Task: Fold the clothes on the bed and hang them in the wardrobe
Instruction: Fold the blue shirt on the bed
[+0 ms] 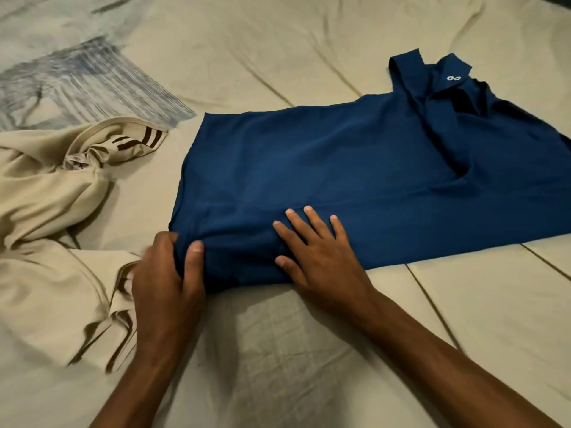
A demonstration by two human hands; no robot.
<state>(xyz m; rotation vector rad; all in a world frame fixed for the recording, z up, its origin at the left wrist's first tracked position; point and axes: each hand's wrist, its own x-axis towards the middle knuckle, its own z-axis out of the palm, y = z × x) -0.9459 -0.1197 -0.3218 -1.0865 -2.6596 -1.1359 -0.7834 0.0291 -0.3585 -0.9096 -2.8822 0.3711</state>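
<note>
A dark blue collared polo shirt (355, 177) is lying partly folded on the cream bed sheet (309, 335). The left hand (167, 282) is gripping its near hem corner, thumb on top; the right hand (321, 257) is pressing flat, fingers spread. A crumpled beige polo shirt (55, 211) is lying just beside, at left.

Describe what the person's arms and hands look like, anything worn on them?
Both forearms are bare as far as the picture shows, with no sleeves in view. The left hand and the right hand wear no gloves, and no rings, watch or bracelet show on the fingers or wrists. The fingernails are short and unpainted.
</note>
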